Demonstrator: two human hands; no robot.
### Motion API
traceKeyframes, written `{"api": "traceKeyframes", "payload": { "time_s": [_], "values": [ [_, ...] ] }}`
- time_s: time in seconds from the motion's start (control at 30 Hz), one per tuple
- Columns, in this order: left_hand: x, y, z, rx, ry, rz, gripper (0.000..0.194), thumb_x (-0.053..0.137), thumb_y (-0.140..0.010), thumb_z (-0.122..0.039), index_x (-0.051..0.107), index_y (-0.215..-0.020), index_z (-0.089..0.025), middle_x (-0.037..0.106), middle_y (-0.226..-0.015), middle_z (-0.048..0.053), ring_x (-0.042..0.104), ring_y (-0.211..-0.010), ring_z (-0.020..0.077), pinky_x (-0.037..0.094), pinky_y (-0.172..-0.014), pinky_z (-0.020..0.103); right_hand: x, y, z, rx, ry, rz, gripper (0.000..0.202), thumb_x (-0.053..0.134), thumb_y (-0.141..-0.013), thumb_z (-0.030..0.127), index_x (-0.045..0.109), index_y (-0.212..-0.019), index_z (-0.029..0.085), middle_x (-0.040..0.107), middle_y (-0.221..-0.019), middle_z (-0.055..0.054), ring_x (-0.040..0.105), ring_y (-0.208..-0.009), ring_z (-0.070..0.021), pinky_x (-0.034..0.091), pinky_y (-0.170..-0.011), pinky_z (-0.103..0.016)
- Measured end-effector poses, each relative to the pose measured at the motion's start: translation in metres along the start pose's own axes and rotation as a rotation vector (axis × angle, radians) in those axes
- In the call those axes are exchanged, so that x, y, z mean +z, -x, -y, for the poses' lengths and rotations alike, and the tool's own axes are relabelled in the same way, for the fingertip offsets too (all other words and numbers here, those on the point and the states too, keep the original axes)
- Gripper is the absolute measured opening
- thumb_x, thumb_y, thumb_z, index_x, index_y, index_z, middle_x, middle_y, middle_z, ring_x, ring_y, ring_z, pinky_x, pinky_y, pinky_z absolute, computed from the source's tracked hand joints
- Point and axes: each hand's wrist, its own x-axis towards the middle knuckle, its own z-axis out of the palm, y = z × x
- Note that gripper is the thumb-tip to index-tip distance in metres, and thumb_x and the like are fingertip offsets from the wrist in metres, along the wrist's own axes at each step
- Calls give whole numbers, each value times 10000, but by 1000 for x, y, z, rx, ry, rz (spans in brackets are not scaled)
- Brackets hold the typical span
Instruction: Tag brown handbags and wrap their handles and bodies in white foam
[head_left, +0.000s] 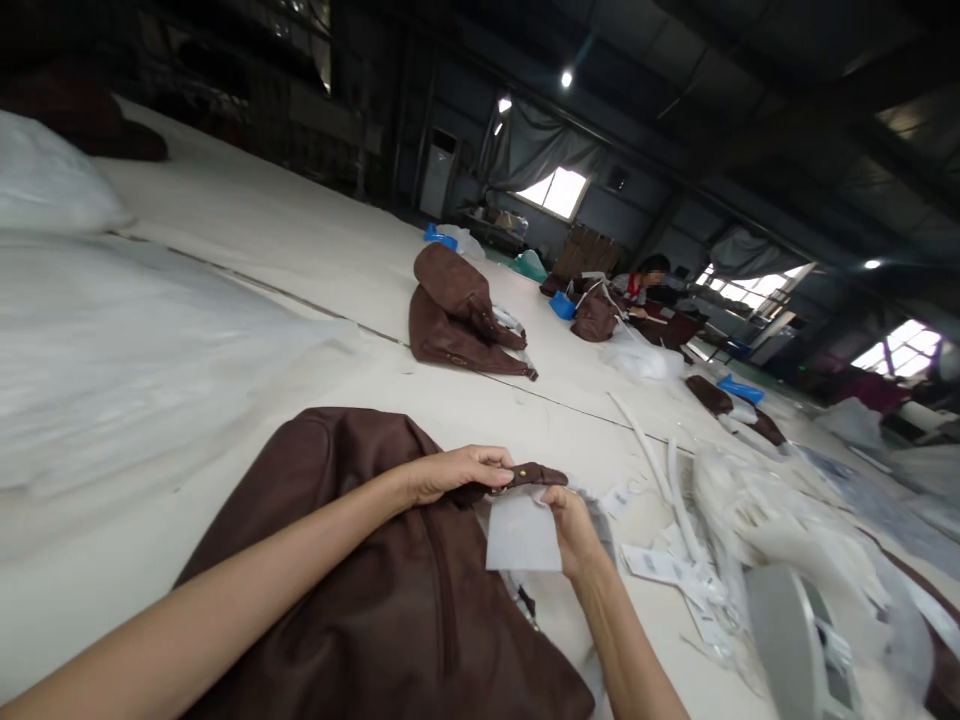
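Observation:
A large dark brown bag with a zipper lies on the pale table in front of me. My left hand is closed on a brown strap with a small brass-coloured stud, above the bag's upper edge. Thumb and fingers of my right hand pinch a white sheet close under the strap's free end. The sheet hangs down over the bag's opening, where whitish wrapping shows. Whether the right fingers also touch the strap cannot be made out.
Another brown bag lies farther back on the table. Clear plastic covers the left side. To the right are white tags, white strips, crumpled plastic and a grey-white dispenser-like object. A person sits far back.

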Motion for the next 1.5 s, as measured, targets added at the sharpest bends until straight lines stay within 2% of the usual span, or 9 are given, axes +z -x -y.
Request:
{"api": "traceKeyframes", "payload": {
  "time_s": [0.17,0.33,0.53,0.63,0.83,0.97,1.1,1.3,1.5],
  "values": [
    [2,-2,6,25,30,-24,390,750,-658,-524,626,-772,-173,531,-698,-23,430,-685,138,309,-643,240,5,15,-6,-71,-92,-64,176,655,-662,316,662,-799,206,738,-855,-55,678,-923,-265,553,-724,-367],
    [5,-4,12,54,38,-53,390,756,-652,-526,628,-742,-169,539,-686,-25,431,-673,133,305,-623,239,10,48,-9,-57,-146,63,328,714,-756,410,668,-1052,277,699,-1143,-47,675,-948,-230,567,-716,-364],
    [4,-1,12,119,9,-125,347,738,-691,-494,677,-803,-172,574,-863,7,496,-810,157,360,-721,247,-7,28,-19,-29,147,-229,179,774,-632,273,691,-774,203,676,-675,5,597,-566,-154,520,-508,-274],
    [4,0,12,116,-18,-118,347,743,-689,-484,693,-811,-164,570,-803,5,480,-752,150,338,-672,251,-14,10,-18,-45,290,-391,122,733,-595,225,672,-698,201,639,-610,22,565,-551,-159,453,-419,-239],
    [9,-3,16,81,-37,-173,406,753,-642,-523,631,-753,-152,562,-697,-13,464,-688,145,330,-641,257,1,-6,-11,-193,100,-180,129,748,-629,277,704,-745,239,725,-736,8,660,-756,-219,526,-626,-299],
    [7,-5,21,46,-18,-380,669,829,-519,-512,566,-1032,-173,597,-1047,69,528,-963,233,415,-765,291,3,-8,-13,-250,12,-205,134,775,-608,270,718,-729,259,734,-748,26,665,-756,-202,528,-702,-297],
    [2,-6,24,-33,63,-495,864,791,-558,-593,489,-1236,-151,470,-1353,179,475,-1199,304,436,-892,337,5,-4,-13,-299,-14,-215,260,767,-609,256,729,-865,241,746,-841,17,668,-828,-193,520,-746,-278],
    [1,-4,13,-90,164,-303,571,739,-640,-641,679,-784,-91,685,-793,111,633,-795,249,473,-712,317,14,2,-11,-268,0,-201,359,777,-646,278,726,-985,168,746,-849,-21,677,-849,-217,522,-768,-300],
    [4,-5,9,-40,253,-160,495,894,-486,-404,725,-861,-128,728,-832,56,642,-816,208,478,-773,283,11,18,-13,-219,48,-130,310,752,-709,349,708,-945,152,727,-876,-52,662,-811,-213,547,-706,-316]
  ]
}}
